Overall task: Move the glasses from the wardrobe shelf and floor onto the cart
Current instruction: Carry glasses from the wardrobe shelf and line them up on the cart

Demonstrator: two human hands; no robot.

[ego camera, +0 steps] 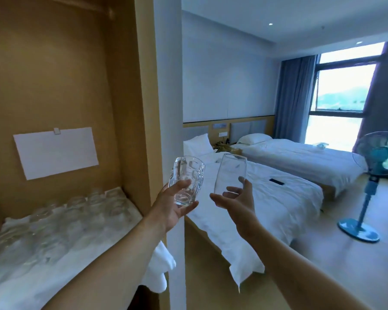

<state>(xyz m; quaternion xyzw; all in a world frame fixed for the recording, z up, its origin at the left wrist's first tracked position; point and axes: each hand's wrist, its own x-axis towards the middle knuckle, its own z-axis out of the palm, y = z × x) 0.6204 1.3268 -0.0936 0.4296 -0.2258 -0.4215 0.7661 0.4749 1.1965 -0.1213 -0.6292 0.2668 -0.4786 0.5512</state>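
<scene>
The left hand [174,205] curls its fingers round the base of a dimpled glass mug [187,180], held upright and empty. Just beside it at 3 o'clock, the right hand [235,198] pinches the lower end of a tall plain glass [230,173], also empty, tilted slightly right. At 8 o'clock, many more glasses [61,218] stand crowded on a white cloth [20,278] covering the wardrobe shelf [130,204]; a paper sheet [55,152] hangs behind. At 3 o'clock lie two white beds [285,193], a blue fan [372,157] and a curtained window [345,90].
</scene>
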